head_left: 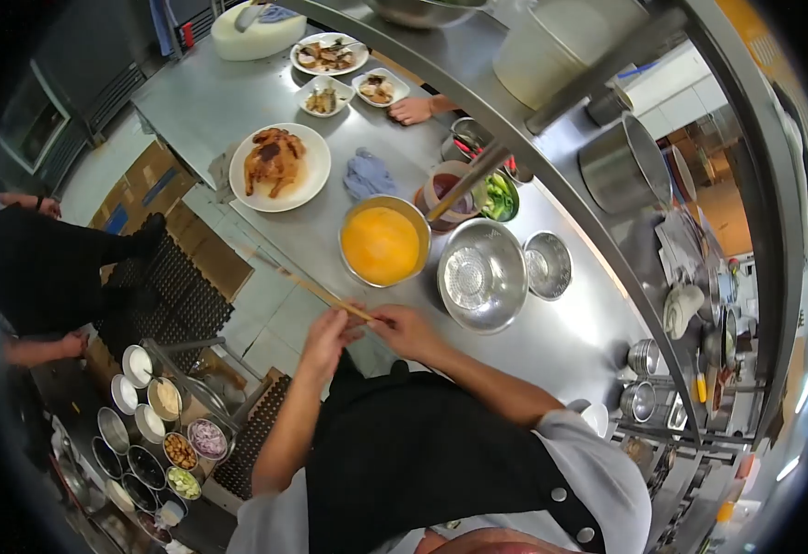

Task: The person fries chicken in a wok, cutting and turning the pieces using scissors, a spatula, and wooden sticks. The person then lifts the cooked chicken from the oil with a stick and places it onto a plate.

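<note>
Long thin wooden chopsticks (316, 290) run between my two hands, their far ends pointing up and left over the table's edge. The fingers of my left hand (328, 334) are closed on them. My right hand (406, 331) pinches their near end. Just beyond my hands stands a metal bowl of orange-yellow liquid (381, 242). An empty steel bowl (483, 275) is to its right, with a smaller metal bowl (548, 265) beside it. A roasted bird (273, 164) lies on a white plate (313, 191), left of a blue-grey cloth (368, 175).
Another person's hand (411, 110) rests near small dishes of food (323, 96). A second person in dark clothes (39, 258) stands at the left. A metal shelf frame (551, 175) crosses above the steel table (570, 342). Ingredient bowls (208, 439) fill the lower left.
</note>
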`<state>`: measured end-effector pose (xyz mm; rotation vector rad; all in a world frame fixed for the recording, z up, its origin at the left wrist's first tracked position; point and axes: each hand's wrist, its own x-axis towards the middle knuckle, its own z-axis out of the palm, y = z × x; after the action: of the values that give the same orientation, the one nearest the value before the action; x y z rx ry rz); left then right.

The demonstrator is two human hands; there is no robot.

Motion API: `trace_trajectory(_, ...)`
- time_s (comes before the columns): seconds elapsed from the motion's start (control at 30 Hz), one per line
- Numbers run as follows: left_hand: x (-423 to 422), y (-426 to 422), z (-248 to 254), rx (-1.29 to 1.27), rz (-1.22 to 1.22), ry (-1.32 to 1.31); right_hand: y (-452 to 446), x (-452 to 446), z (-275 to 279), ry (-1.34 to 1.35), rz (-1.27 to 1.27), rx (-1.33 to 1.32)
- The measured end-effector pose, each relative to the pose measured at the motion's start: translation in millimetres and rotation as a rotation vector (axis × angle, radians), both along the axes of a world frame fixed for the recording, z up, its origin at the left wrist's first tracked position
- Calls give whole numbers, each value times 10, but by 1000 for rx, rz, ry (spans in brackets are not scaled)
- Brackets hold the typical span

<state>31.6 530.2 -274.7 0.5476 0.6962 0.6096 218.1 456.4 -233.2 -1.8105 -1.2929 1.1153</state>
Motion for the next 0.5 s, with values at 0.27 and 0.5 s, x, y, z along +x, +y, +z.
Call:
trace_trajectory(0.27, -188, -791, 315, -16, 362, 75, -214, 464, 456, -174, 346, 368)
trace_trajectory(0.5, -894, -1857, 469, 92, 745, 520, 584, 3309, 70, -576, -235, 386)
